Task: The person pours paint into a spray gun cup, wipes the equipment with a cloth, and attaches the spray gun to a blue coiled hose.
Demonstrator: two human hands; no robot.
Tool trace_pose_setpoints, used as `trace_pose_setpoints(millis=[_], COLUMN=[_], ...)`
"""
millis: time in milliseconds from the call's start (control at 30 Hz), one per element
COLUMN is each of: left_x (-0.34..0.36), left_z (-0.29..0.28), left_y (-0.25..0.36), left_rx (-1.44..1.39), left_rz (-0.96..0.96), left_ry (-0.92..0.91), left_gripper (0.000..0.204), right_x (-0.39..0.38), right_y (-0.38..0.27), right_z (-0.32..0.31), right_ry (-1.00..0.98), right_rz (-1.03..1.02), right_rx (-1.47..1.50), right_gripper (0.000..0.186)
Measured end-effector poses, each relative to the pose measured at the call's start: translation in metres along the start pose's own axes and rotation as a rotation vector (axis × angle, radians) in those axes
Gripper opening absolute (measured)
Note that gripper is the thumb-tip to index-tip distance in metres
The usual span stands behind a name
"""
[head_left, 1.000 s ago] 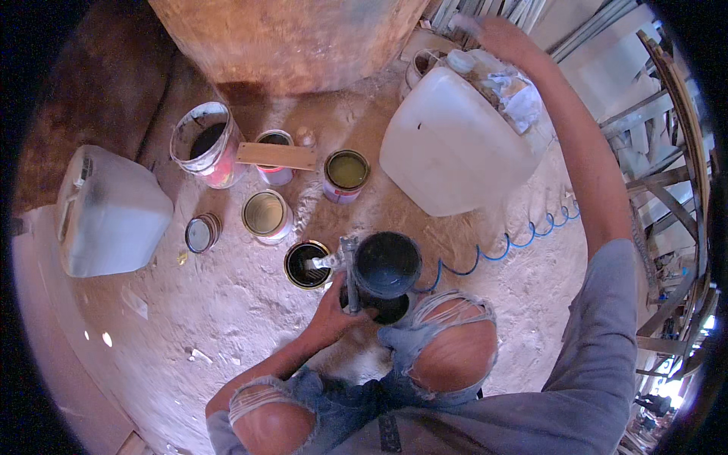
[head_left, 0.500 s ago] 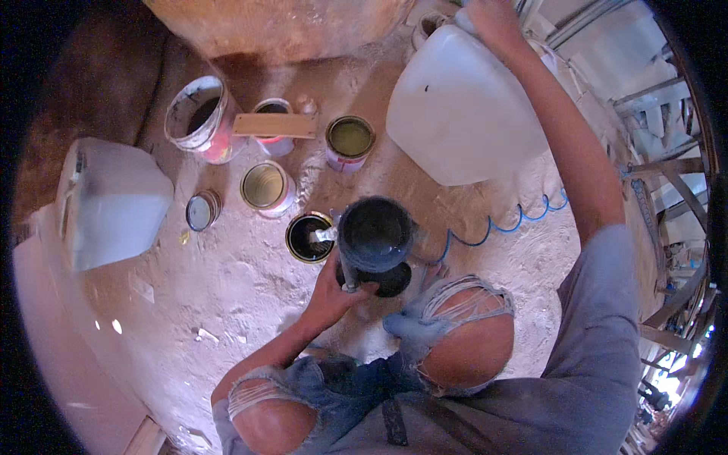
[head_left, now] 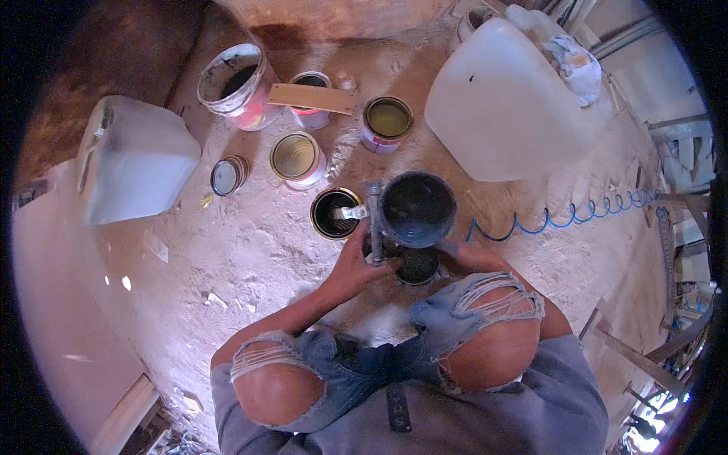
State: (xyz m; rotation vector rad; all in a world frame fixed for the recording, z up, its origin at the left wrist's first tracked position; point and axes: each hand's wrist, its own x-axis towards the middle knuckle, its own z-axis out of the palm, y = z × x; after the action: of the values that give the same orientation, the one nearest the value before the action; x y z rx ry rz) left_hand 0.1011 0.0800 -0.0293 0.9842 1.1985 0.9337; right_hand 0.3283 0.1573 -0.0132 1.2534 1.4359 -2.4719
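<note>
My left hand [head_left: 362,264] is closed around what looks like a paint spray gun, beside its upright metal tube [head_left: 375,224]. A wide dark cup [head_left: 418,210] tops it, its inside facing up. Just below the cup is a smaller dark round container [head_left: 417,265], partly covered. My right hand [head_left: 474,256] reaches in at the right of the cup and container, its fingers largely hidden. Close to the left of the cup stands an open can of dark paint [head_left: 324,225], with a pale brush-like tool [head_left: 349,213] in it.
Open cans stand farther off: cream [head_left: 296,155], olive [head_left: 388,117], and one under a wooden strip [head_left: 311,98]. A bucket [head_left: 262,106] and small tin [head_left: 227,176] are left. White jugs [head_left: 500,106] flank them; a rag [head_left: 576,68] lies right. A blue coiled hose [head_left: 561,220] runs right.
My right hand has come down from the large white jug to the dark cup, leaving the rag on the jug. My left hand keeps its hold. The view has shifted.
</note>
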Motion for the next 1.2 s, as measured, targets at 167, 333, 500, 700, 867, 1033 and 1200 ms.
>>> trace_pose_setpoints(millis=[167, 333, 500, 700, 867, 1033, 1200], left_x=[0.001, 0.000, 0.002, 0.000, -0.004, -0.009, -0.019], left_z=[0.003, 0.005, 0.005, -0.001, -0.003, -0.003, -0.002], left_y=[0.003, 0.006, 0.015, 0.004, -0.005, -0.011, -0.011], left_rx=[0.095, 0.101, 0.142, -0.063, -0.025, 0.024, 0.087], left_rz=[0.035, 0.016, -0.007, -0.069, 0.067, 0.044, 0.048], left_ry=[0.026, 0.035, 0.039, 0.062, 0.129, 0.139, 0.152], left_gripper=[0.082, 0.077, 0.071, 0.075, 0.079, 0.081, 0.086], right_x=[-0.007, -0.021, -0.059, -0.034, 0.012, 0.032, 0.026], right_y=[-0.008, -0.023, -0.105, -0.117, -0.031, 0.014, 0.018], right_z=[-0.005, -0.046, -0.040, -0.028, -0.030, -0.001, 0.001], right_ry=[-0.169, 0.173, 0.551, 0.444, 0.386, 0.430, 0.331], right_rz=[0.015, -0.064, -0.687, -0.751, -0.307, -0.008, 0.064], right_rx=[0.089, -0.163, -0.581, -0.114, 0.471, 0.650, 0.454], right_gripper=[0.053, 0.054, 0.062, 0.060, 0.054, 0.044, 0.043])
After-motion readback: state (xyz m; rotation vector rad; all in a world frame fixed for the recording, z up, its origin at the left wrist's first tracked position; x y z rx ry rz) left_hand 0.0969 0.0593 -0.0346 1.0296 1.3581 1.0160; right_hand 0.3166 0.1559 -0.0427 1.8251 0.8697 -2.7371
